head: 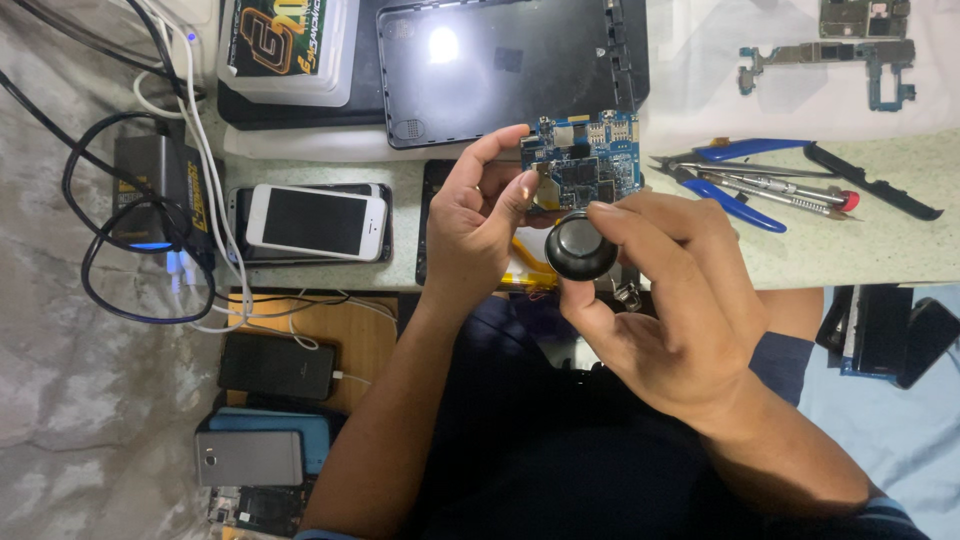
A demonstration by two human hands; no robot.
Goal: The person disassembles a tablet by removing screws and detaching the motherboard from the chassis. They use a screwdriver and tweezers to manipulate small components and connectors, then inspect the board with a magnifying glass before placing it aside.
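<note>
The blue circuit board (585, 165) is raised above the table (850, 250), pinched at its left edge between the thumb and fingers (500, 145) of the left hand (475, 225). Just below it, touching its lower edge, a round black magnifier (581, 246) is grasped by the fingers of the right hand (670, 300). Beyond lies a dark tablet back cover (500, 65); blue-handled pliers (735, 175) rest to the right, and a white phone (315, 222) to the left.
</note>
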